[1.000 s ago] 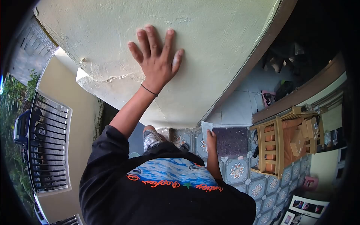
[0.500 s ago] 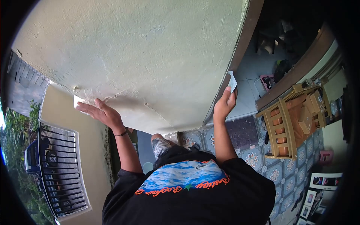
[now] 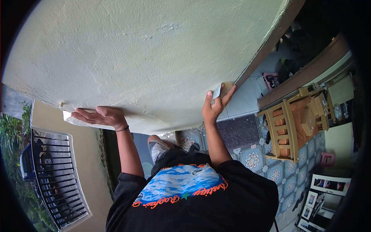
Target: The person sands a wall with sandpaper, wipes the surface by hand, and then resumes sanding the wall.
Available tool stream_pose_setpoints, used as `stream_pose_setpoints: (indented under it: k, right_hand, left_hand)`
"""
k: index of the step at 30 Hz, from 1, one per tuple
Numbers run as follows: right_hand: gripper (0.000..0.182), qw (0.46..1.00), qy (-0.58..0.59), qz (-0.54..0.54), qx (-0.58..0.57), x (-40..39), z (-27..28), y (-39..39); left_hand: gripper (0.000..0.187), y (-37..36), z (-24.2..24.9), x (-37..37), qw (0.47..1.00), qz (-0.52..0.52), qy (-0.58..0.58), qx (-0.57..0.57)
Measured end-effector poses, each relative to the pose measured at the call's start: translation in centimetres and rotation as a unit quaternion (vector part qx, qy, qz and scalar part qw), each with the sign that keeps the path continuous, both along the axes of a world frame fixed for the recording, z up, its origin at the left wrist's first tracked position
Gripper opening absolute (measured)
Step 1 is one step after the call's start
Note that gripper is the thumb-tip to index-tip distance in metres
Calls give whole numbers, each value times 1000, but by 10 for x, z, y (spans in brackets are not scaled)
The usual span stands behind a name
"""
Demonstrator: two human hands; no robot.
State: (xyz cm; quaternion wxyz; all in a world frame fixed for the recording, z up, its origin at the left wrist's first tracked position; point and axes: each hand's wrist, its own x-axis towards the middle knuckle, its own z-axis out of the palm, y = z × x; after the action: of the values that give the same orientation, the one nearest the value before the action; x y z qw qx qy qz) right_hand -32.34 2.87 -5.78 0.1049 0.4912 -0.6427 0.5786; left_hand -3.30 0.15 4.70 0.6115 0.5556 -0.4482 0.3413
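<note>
A rough, pale plastered wall (image 3: 154, 58) fills the upper part of the head view. My left hand (image 3: 101, 117), with a dark band at the wrist, lies against the wall's lower left part, its fingers stretched toward the left edge. Between the thumb and fingers of my right hand (image 3: 216, 103) is a small folded piece of sandpaper (image 3: 217, 91), pale on one side. It touches the wall close to the brown door frame (image 3: 266, 42).
On the right a wooden bench (image 3: 284, 133) bears cardboard boxes (image 3: 308, 121). Patterned floor tiles (image 3: 253, 159) and a dark mat (image 3: 239, 133) lie below. Black window bars (image 3: 58, 174) stand at the left, with a vehicle beyond. A pink stool (image 3: 327, 159) is farther right.
My right hand has moved left from the door frame edge onto the wall face, with the folded piece still held. My left hand has shifted slightly, its fingers flatter. The view has turned a little.
</note>
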Motion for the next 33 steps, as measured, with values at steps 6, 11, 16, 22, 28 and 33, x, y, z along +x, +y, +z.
stream_pose_setpoints:
  k: [6,11,16,22,28,33]
  right_hand:
    - [31,993,-109,1,-34,-4,11,9]
    - [31,975,-214,22,-54,-16,33,14]
    - [27,991,-94,-4,-99,-25,62,-1]
    - [21,993,-74,15,-90,-13,36,2]
    - [26,992,-87,-12,-87,-30,75,-8]
    - [23,990,-20,-3,-140,-19,48,-8]
  left_hand:
    - [60,0,0,1,1000,-7,-6,-2]
    - [60,2,-2,3,1000,4,-16,11]
    - [60,2,-3,4,1000,-5,-12,12]
    - [60,0,-14,9,1000,-20,-9,1]
    - [60,2,-13,9,999,-6,-33,14]
    - [60,-1,-15,12,999,-11,-38,6]
